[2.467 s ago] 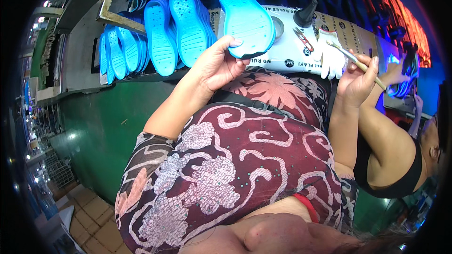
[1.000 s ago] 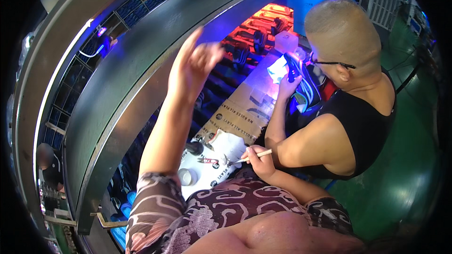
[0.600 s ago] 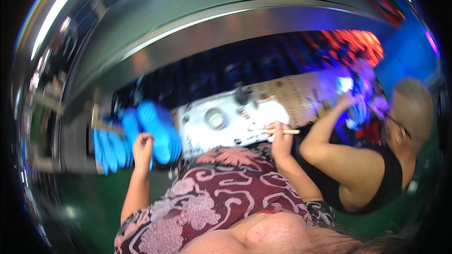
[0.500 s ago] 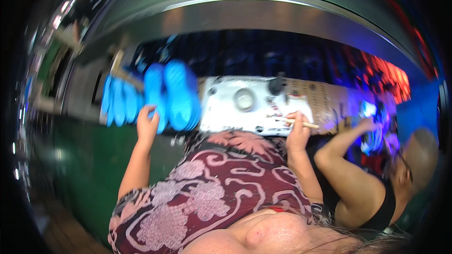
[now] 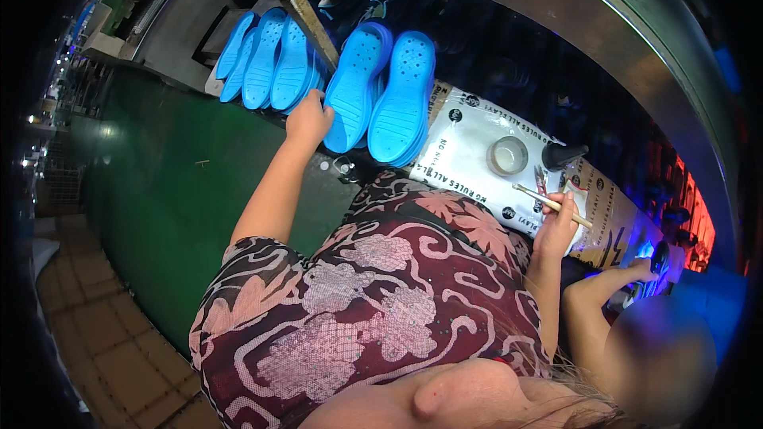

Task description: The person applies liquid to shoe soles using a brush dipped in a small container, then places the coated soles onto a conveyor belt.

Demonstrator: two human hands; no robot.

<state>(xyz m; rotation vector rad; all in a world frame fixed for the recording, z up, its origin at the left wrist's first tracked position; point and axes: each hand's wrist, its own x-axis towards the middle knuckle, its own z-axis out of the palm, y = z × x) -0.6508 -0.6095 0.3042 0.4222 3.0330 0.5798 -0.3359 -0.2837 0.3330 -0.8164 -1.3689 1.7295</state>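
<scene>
Blue shoe soles with holes at the toe and ridged heels stand in stacks; two stacks (image 5: pixel 400 99) are nearest me. At the heel edge of the left stack (image 5: pixel 354 99), my left hand (image 5: pixel 310 117) is closed, its thumb and fingertips against the sole edge; the fingers are partly hidden. My right hand (image 5: pixel 556 228) grips a thin brush (image 5: pixel 534 196) with a pale handle, its tip pointing left. Left of the brush a small clear cup (image 5: pixel 508 156) with whitish contents sits on a white printed sheet (image 5: pixel 457 139). A black nozzle-like object (image 5: pixel 564 156) lies beside the cup.
More blue soles (image 5: pixel 270 59) lean in a row to the left, beside a worn metal bracket (image 5: pixel 308 12). Printed cardboard (image 5: pixel 600 210) lies under the sheet. A metal rail (image 5: pixel 620 28) curves overhead. On the right, a co-worker's arm (image 5: pixel 608 282) reaches under bluish light.
The view has turned, so the bench now slants down to the right. My left hand stays by the soles, and my right hand still holds the brush near the cup.
</scene>
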